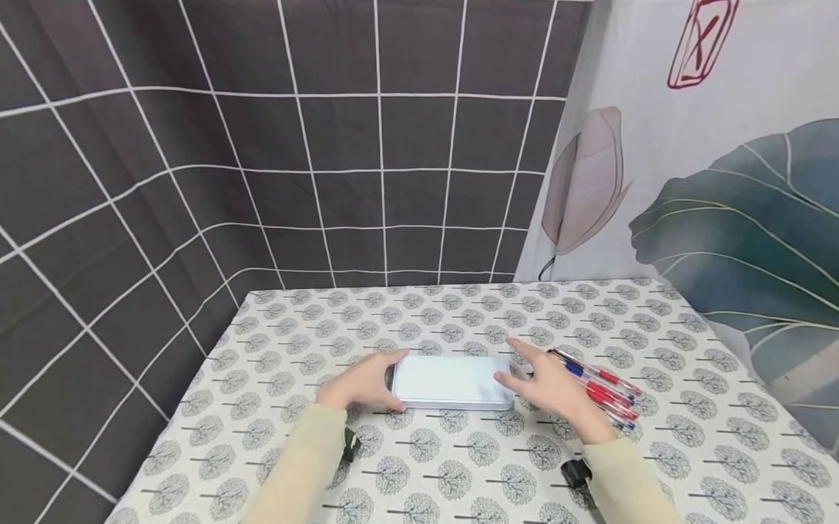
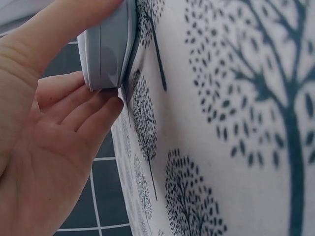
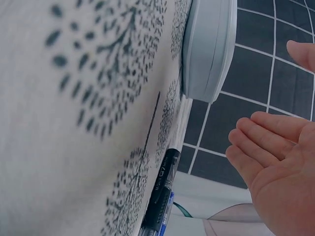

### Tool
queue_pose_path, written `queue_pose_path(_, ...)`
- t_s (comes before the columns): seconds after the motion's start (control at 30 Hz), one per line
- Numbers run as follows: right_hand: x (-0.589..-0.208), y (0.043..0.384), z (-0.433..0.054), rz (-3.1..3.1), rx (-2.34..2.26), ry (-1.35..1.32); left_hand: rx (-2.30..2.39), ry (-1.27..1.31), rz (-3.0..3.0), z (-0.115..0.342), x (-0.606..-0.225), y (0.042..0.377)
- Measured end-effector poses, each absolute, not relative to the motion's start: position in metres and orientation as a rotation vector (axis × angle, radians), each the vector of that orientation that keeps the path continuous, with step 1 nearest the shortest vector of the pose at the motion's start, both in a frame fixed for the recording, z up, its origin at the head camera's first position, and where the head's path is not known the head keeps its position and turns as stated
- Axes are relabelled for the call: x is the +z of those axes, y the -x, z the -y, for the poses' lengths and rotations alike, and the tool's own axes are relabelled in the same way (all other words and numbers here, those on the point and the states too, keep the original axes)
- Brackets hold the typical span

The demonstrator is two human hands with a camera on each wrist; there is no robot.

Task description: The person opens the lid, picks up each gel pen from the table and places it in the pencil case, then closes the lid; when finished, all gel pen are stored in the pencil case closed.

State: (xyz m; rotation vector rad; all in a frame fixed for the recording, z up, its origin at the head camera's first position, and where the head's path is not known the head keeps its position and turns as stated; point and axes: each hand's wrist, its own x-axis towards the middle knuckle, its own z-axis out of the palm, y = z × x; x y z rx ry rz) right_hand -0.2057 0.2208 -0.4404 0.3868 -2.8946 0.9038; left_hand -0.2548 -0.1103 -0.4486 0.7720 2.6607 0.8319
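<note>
A white, flat rectangular case [image 1: 451, 380] with rounded corners lies lengthwise across the tablecloth, a seam running round its side in the left wrist view. My left hand [image 1: 364, 381] holds its left end, thumb at the near side and fingers against the end and far corner. At the other end, my right hand [image 1: 552, 384] hovers with fingers spread and thumb apart. The right wrist view shows a gap between that hand's fingers [image 3: 261, 147] and the case [image 3: 209, 54]. What the case contains is hidden.
Several pens [image 1: 607, 394] with red, blue and black parts lie in a loose bunch right of my right hand. A black pen [image 3: 165, 182] is nearest the right wrist camera. The tree-patterned tablecloth [image 1: 455, 477] ends at a dark gridded curtain [image 1: 417, 193] behind.
</note>
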Motion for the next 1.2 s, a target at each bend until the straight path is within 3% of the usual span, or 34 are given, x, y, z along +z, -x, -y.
queue_pose_path(1.2,-0.445,0.197,-0.179,2.898,0.869,-0.653,0.871,-0.727,-2.636,0.108,-0.451,0.256)
